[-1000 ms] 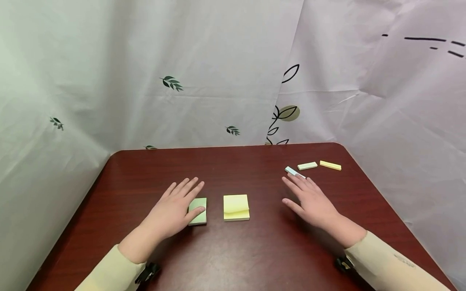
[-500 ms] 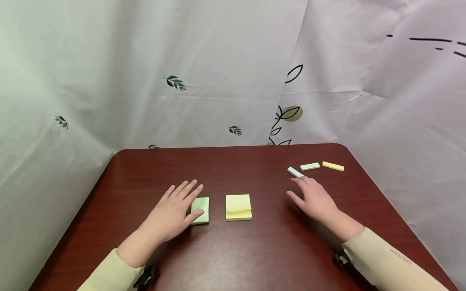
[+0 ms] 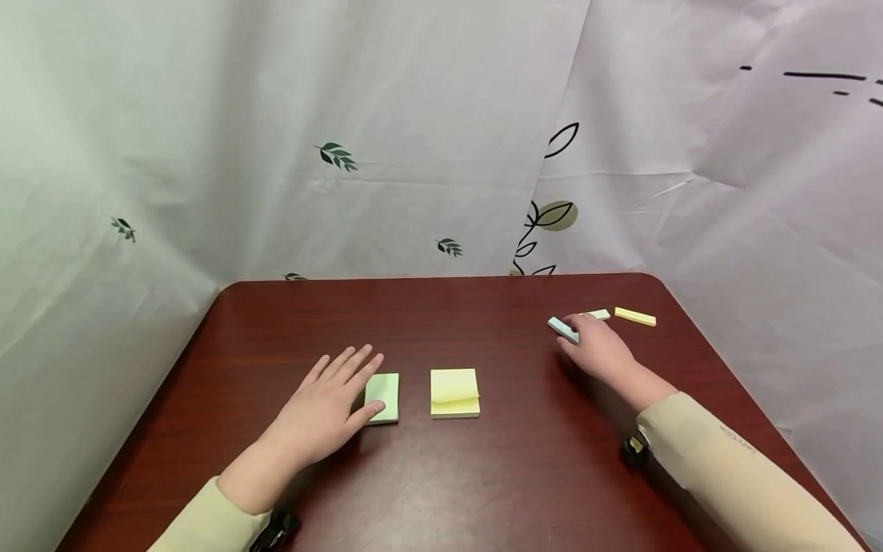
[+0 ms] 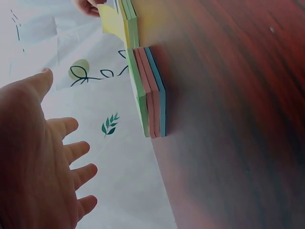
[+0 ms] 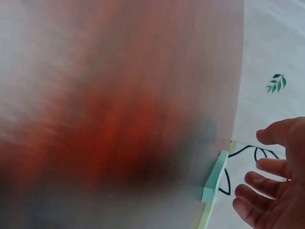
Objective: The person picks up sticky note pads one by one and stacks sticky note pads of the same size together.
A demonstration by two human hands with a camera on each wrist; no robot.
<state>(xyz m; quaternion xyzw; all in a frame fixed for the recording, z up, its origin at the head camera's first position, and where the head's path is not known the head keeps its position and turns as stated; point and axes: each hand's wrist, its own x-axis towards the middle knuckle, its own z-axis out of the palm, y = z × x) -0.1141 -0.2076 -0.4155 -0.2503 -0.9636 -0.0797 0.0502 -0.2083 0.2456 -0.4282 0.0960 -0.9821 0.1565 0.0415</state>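
Left hand (image 3: 313, 418) hovers with fingers spread beside and partly over the green-topped pad (image 3: 389, 391). From the left wrist view, that pad (image 4: 150, 95) has green, pink and blue layers, apart from the spread hand (image 4: 35, 148). A yellow-topped pad (image 3: 453, 383) with a lifted front sheet lies to its right. Right hand (image 3: 599, 354) is at the pale blue strip (image 3: 560, 327), covering its near end. In the right wrist view, thumb and fingers of the hand (image 5: 276, 176) are apart, with nothing between them, beside the blue strip (image 5: 216, 177).
A pale green strip (image 3: 602, 314), partly behind the right hand, and a yellow strip (image 3: 635, 317) lie at the back right of the dark red table (image 3: 414, 322). White patterned cloth (image 3: 414, 115) hangs behind the table and along both sides.
The right hand has moved away from the body to the blue and pale green strips, its fingers now more bent. The left hand has stayed nearly still; the view has shifted slightly.
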